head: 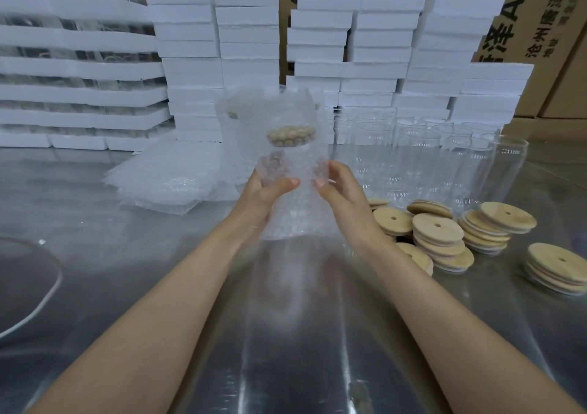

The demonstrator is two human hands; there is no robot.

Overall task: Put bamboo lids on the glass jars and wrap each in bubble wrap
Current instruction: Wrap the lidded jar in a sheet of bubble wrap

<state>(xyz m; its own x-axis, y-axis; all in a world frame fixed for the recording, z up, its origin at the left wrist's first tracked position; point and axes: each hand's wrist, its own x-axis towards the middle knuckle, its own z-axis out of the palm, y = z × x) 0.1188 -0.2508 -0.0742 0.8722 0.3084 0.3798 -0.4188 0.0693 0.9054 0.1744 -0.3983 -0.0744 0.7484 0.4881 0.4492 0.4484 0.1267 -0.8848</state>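
Head view: lidded jar [290,159] inside bubble wrap [273,112], both hands gripping.

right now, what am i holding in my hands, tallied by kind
glass jar: 1
bamboo lid: 1, on the jar
bubble wrap: 1, around both
total: 3
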